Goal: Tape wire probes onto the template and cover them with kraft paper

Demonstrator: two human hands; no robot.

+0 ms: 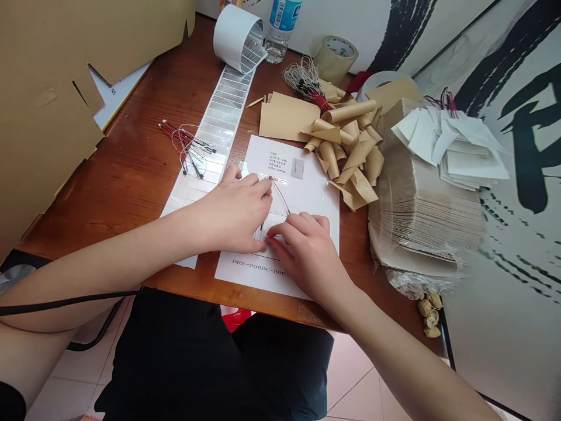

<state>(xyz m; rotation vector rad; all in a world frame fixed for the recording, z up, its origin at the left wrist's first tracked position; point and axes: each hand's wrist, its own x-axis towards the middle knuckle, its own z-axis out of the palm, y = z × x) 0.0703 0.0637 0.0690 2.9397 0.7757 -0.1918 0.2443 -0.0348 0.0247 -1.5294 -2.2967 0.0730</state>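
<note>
in the head view, the left hand (245, 213) lay bent over the printed sheet (324, 196) at centre frame, and the right hand (304, 240) held thumb and forefinger close together, though whether either pinched anything could not be told; the thin red wire (280, 195) lay between them. a tug seemed liable to kink the wire or skew the sheet over the surface's (131, 146) near edge, lower centre. paper curls (350, 140) crowded upper right of centre, leaving more room at left, beside the label strip (225, 108).
</note>
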